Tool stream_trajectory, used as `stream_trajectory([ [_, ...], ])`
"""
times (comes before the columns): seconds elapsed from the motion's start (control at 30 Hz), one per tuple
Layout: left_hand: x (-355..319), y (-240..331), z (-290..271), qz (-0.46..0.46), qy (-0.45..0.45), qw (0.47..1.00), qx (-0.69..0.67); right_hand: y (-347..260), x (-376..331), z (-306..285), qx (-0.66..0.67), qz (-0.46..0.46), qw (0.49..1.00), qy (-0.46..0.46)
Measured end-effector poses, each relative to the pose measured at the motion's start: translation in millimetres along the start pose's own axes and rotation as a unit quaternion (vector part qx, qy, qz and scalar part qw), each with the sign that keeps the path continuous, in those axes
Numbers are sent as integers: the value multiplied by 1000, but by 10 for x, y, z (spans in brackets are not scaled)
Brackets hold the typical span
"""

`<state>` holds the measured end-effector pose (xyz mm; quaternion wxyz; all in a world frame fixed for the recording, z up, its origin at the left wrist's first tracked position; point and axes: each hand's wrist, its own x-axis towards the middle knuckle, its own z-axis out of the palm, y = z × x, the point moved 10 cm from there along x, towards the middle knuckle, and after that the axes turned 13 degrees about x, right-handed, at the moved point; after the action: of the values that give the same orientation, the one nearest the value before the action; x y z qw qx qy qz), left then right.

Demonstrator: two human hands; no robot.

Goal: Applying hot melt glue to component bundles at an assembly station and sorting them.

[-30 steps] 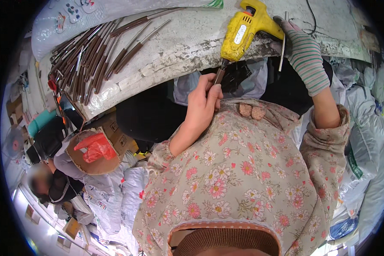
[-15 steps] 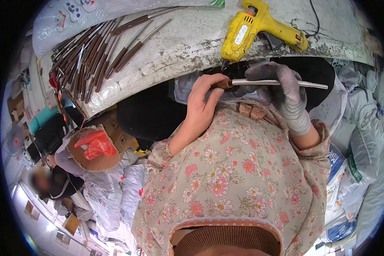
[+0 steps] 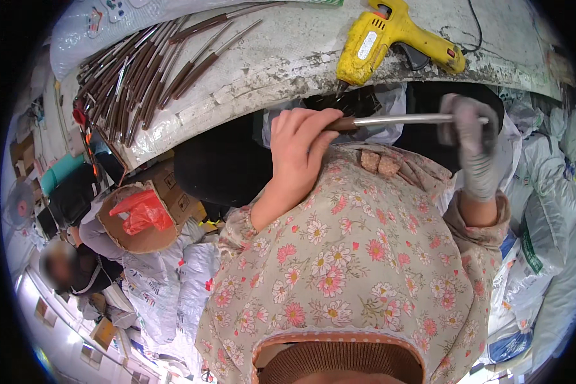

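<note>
My bare left hand (image 3: 301, 144) is closed round the brown handle (image 3: 344, 124) of a slim silver metal rod (image 3: 400, 120). The rod lies almost level in front of my apron, pointing right. Around its far end is my right hand (image 3: 470, 128), in a grey, dirt-stained glove; its fingers are partly blurred. The rod's tip shows just beyond the glove. On the table to the left lies a heap of similar brown-handled metal rods (image 3: 134, 80).
A yellow glue gun (image 3: 371, 45) rests on the worn white table (image 3: 288, 57), nozzle toward me, with a black cord behind. At left stands a cardboard box (image 3: 137, 243) holding a red plastic bag (image 3: 142, 211). White sacks (image 3: 541, 224) crowd the right. Another person (image 3: 96, 269) sits far left.
My right hand has slid rightward along the rod, from near its middle to its far end. My left hand stays on the handle, and the rod has risen slightly at its right end.
</note>
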<state>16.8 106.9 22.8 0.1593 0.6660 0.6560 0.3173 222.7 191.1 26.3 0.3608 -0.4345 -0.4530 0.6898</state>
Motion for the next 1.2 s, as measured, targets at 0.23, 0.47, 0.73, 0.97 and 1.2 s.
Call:
stream_trajectory([
  [0.23, -144, 205, 263, -3, -84, 996, -28, 902, -219, 363, -115, 101, 985, -78],
  [0.47, -446, -513, 742, -8, -80, 985, 153, 985, 98, 37, -513, -11, 858, -23],
  [0.73, -971, -1180, 1390, -34, -312, 917, 245, 2818, 790, 703, -598, 147, 728, -301],
  [0.97, -1231, -1129, 1423, -76, -466, 854, 219, 3753, 1309, 623, -658, 63, 687, -303],
  [1.2, -1255, -1175, 1243, -111, -382, 893, 209, 3776, 1242, 521, -636, 16, 701, -323],
])
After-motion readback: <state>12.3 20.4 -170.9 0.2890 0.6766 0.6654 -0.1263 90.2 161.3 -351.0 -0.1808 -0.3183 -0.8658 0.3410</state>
